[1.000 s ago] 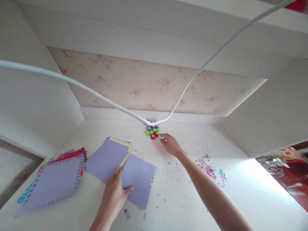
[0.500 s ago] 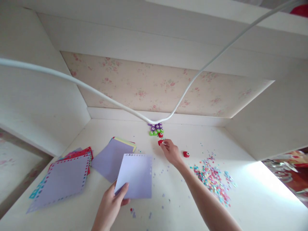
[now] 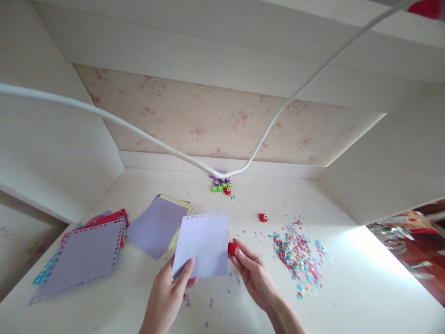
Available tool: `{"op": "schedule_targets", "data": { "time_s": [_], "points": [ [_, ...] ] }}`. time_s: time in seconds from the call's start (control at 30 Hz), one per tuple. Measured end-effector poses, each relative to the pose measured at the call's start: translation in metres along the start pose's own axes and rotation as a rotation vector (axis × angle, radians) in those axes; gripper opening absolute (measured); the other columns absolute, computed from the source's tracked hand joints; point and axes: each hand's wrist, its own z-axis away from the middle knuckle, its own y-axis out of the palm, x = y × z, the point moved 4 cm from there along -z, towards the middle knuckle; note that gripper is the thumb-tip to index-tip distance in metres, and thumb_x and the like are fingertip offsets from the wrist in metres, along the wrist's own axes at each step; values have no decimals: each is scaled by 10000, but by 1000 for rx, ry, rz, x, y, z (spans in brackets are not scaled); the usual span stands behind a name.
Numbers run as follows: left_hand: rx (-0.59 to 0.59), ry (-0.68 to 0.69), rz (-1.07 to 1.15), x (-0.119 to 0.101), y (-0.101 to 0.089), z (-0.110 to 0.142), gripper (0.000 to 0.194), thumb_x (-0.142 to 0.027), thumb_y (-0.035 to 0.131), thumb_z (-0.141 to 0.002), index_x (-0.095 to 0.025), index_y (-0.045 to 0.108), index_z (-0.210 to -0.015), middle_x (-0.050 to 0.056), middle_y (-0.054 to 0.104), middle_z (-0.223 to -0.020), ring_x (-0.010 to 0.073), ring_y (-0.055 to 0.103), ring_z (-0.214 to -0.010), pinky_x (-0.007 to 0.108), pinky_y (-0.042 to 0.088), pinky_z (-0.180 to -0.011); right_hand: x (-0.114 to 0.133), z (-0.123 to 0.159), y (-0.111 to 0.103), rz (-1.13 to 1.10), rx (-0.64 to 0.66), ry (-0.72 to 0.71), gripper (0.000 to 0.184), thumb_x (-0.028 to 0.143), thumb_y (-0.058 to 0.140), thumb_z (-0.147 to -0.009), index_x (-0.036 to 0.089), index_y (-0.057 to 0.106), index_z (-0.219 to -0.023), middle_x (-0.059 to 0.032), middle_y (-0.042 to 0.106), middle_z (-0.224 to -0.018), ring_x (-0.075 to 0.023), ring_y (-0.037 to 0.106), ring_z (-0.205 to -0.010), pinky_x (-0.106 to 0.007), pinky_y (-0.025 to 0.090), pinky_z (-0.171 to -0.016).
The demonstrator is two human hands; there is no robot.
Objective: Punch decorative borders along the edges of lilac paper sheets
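Note:
My left hand (image 3: pixel 172 283) grips a light purple sheet of paper (image 3: pixel 201 246) by its lower left corner, thumb on top. A row of punched holes runs along the sheet's top edge. Between the thumb and fingers of my right hand (image 3: pixel 252 269) is a small red craft punch (image 3: pixel 232 249), right at the sheet's right edge; whether the paper sits in its slot I cannot tell. Another red punch (image 3: pixel 263 217) lies on the white table farther right. Purple, green and red punches (image 3: pixel 220 185) cluster at the back, partly behind a white cable.
Punched-edge sheets (image 3: pixel 83 255) are piled at the left. Beside them lies a stack of plain purple and yellow paper (image 3: pixel 160 225). Colourful confetti (image 3: pixel 299 260) is heaped at the right. A white cable (image 3: pixel 167 147) hangs across the view, before the back wall.
My left hand picked up the purple sheet and raised it. My right hand took a red punch from the back cluster and brought it to the sheet's right edge.

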Motion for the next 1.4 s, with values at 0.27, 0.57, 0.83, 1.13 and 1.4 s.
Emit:
{"op": "schedule_targets", "data": {
  "time_s": [0.27, 0.57, 0.83, 1.13, 1.4],
  "points": [
    [31, 45, -24, -2, 2, 4, 485, -558, 669, -805, -194, 661, -1126, 77, 705, -1194, 304, 716, -960, 360, 650, -753, 10, 0, 6, 159, 117, -76, 431, 365, 804, -758, 186, 696, -1135, -89, 721, -1119, -234, 647, -1065, -420, 411, -1055],
    [90, 69, -106, -3, -2, 2, 465, -570, 647, -818, -211, 676, -1112, 78, 727, -1139, 286, 733, -864, 344, 645, -713, 19, 1, 7, 347, 188, -69, 324, 357, 795, -771, 218, 703, -1049, -42, 715, -979, -182, 635, -902, -310, 479, -809],
    [139, 52, -69, 2, -3, 0, 492, -564, 646, -828, -172, 646, -1127, 106, 704, -1178, 306, 710, -931, 373, 647, -716, 11, -2, 9, 307, 196, 19, 332, 372, 783, -787, 185, 707, -1050, -59, 706, -1014, -182, 620, -936, -318, 447, -883],
    [164, 14, -19, 2, 0, -3, 527, -550, 650, -836, -162, 604, -1190, 119, 676, -1229, 311, 697, -967, 390, 647, -715, 11, 4, 19, 274, 260, 46, 267, 361, 770, -804, 179, 700, -987, -47, 695, -968, -157, 621, -880, -282, 466, -811],
    [151, -6, -19, 7, -1, -3, 555, -563, 670, -811, -140, 621, -1169, 134, 693, -1190, 326, 697, -957, 391, 648, -682, 8, 1, 17, 274, 203, 23, 308, 369, 802, -765, 169, 721, -984, -45, 698, -929, -143, 602, -826, -261, 443, -776]
  ]
}}
